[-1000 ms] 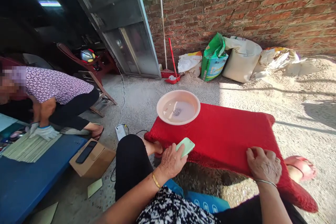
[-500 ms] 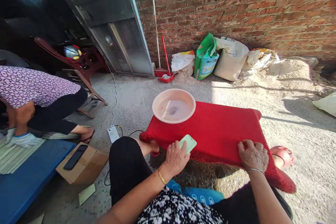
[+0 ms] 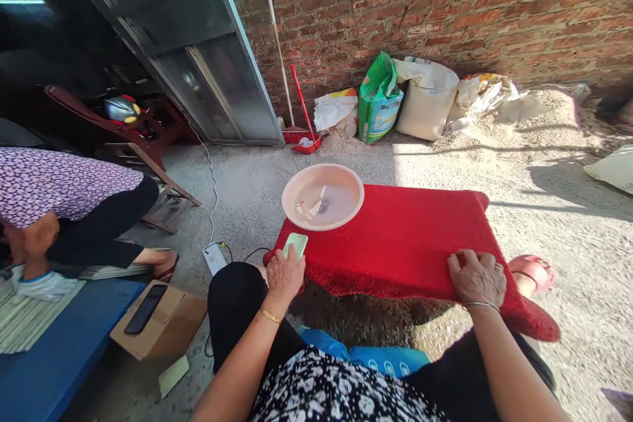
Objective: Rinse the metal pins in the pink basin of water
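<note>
In my left hand is a pale green, flat rectangular piece with rounded corners and a small dark spot near its far end. My fingers close around its near end, above the front left edge of a bench covered with red plush cloth. Just beyond it, a pale pink basin of clear water stands on the bench's left end; a dark patterned patch shows in the water. Toward the bench's right end, my right hand rests on the cloth, fingers slightly bent and apart, holding nothing.
At left, a gloved co-worker bends over stacked pale strips on a blue table. A phone lies on a cardboard box. A power strip is on the floor. Sacks line the brick wall.
My left hand has moved left with the pale green piece, from the bench's front edge to nearer the basin. My right hand stays on the cloth. The view has shifted slightly.
</note>
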`<state>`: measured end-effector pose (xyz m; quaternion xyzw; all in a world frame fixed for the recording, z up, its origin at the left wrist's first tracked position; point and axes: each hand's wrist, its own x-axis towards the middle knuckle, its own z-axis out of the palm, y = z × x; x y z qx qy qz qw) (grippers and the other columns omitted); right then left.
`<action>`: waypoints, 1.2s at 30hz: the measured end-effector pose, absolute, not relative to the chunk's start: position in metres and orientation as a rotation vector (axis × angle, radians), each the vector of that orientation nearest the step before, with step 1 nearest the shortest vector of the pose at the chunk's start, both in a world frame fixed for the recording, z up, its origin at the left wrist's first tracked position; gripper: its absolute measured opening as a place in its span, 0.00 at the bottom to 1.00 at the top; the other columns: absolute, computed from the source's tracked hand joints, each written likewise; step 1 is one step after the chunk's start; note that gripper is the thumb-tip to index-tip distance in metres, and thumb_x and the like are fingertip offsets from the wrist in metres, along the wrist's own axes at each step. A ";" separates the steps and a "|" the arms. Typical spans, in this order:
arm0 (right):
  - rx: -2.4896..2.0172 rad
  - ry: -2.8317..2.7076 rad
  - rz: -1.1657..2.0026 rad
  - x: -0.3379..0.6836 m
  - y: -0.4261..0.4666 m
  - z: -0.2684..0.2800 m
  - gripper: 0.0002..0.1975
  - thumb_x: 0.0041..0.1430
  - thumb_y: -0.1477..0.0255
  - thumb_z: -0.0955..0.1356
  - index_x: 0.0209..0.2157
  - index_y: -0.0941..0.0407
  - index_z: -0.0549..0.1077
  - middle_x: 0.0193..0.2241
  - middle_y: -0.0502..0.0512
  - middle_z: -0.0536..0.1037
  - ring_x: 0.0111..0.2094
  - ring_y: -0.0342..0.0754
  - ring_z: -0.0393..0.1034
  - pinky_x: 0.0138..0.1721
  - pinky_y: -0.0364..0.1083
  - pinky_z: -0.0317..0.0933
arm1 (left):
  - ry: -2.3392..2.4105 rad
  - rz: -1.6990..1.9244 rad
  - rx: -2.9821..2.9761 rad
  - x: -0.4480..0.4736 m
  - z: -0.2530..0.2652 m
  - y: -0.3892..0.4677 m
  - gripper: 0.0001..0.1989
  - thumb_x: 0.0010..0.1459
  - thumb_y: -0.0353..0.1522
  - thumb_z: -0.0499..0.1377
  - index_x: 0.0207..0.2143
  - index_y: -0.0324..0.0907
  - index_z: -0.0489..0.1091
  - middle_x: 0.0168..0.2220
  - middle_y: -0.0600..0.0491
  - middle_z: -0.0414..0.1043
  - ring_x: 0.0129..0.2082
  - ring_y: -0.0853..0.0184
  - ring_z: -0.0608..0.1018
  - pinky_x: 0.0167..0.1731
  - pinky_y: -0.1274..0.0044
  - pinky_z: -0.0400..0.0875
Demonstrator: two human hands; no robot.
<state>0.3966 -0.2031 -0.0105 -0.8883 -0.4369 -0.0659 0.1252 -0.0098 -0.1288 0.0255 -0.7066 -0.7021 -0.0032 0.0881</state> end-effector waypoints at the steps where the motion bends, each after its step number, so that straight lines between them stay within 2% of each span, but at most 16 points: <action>1: -2.585 -1.276 -0.197 0.397 -0.203 -0.011 0.19 0.61 0.59 0.60 0.40 0.54 0.76 0.40 0.62 0.68 0.38 0.55 0.62 0.38 0.51 0.57 | -2.034 -0.042 -2.165 0.005 0.022 -0.136 0.24 0.62 0.41 0.48 0.58 0.40 0.61 0.39 0.43 0.63 0.39 0.56 0.71 0.37 0.67 0.67; 6: -2.572 -1.281 -0.218 0.396 -0.203 -0.010 0.18 0.61 0.60 0.60 0.40 0.54 0.76 0.39 0.62 0.69 0.38 0.56 0.62 0.38 0.52 0.57 | -1.578 -0.187 -2.674 0.082 0.014 -0.188 0.26 0.59 0.42 0.52 0.58 0.43 0.60 0.41 0.43 0.64 0.39 0.56 0.69 0.39 0.64 0.67; 9: -2.570 -1.287 -0.220 0.396 -0.203 -0.009 0.18 0.60 0.60 0.60 0.40 0.55 0.76 0.38 0.62 0.68 0.37 0.56 0.62 0.37 0.52 0.57 | -1.397 -0.223 -2.885 0.097 0.020 -0.204 0.27 0.58 0.45 0.53 0.57 0.46 0.60 0.40 0.46 0.64 0.38 0.58 0.69 0.37 0.66 0.69; 15: -2.562 -1.279 -0.212 0.396 -0.203 -0.013 0.18 0.61 0.60 0.60 0.39 0.55 0.76 0.39 0.61 0.68 0.38 0.54 0.61 0.38 0.50 0.56 | -1.809 -0.169 -2.471 0.027 0.035 -0.162 0.24 0.63 0.43 0.47 0.57 0.42 0.61 0.38 0.44 0.65 0.38 0.59 0.71 0.37 0.69 0.69; 21: -2.556 -1.277 -0.228 0.396 -0.203 -0.014 0.18 0.61 0.60 0.60 0.40 0.55 0.76 0.40 0.61 0.67 0.39 0.54 0.61 0.38 0.50 0.56 | -2.137 0.053 -2.078 -0.020 0.039 -0.120 0.25 0.63 0.44 0.46 0.57 0.41 0.61 0.39 0.43 0.64 0.39 0.56 0.73 0.35 0.69 0.68; 28: -2.566 -1.289 -0.256 0.397 -0.203 -0.014 0.18 0.61 0.61 0.60 0.40 0.55 0.76 0.39 0.61 0.67 0.37 0.54 0.61 0.36 0.49 0.55 | -1.772 -0.085 -2.484 0.081 0.022 -0.170 0.25 0.61 0.42 0.51 0.57 0.41 0.61 0.41 0.43 0.64 0.39 0.57 0.71 0.37 0.68 0.68; 31: -2.564 -1.297 -0.278 0.397 -0.203 -0.014 0.17 0.61 0.61 0.61 0.39 0.55 0.76 0.38 0.61 0.67 0.37 0.54 0.61 0.36 0.49 0.55 | -1.492 -0.180 -2.794 0.113 0.026 -0.202 0.26 0.58 0.45 0.54 0.56 0.47 0.61 0.39 0.48 0.64 0.38 0.60 0.70 0.37 0.70 0.69; 33: -2.564 -1.300 -0.281 0.397 -0.203 -0.013 0.17 0.61 0.61 0.60 0.39 0.55 0.76 0.38 0.61 0.68 0.37 0.54 0.60 0.36 0.49 0.55 | -1.445 -0.208 -2.862 0.113 0.032 -0.209 0.25 0.58 0.46 0.54 0.56 0.49 0.61 0.39 0.49 0.64 0.37 0.62 0.70 0.37 0.71 0.69; 36: -2.563 -1.303 -0.274 0.396 -0.203 -0.013 0.17 0.61 0.61 0.60 0.38 0.55 0.76 0.38 0.61 0.68 0.36 0.53 0.60 0.36 0.49 0.54 | -1.595 -0.199 -2.710 0.083 0.040 -0.192 0.24 0.61 0.44 0.51 0.57 0.46 0.61 0.39 0.48 0.64 0.38 0.61 0.71 0.38 0.71 0.69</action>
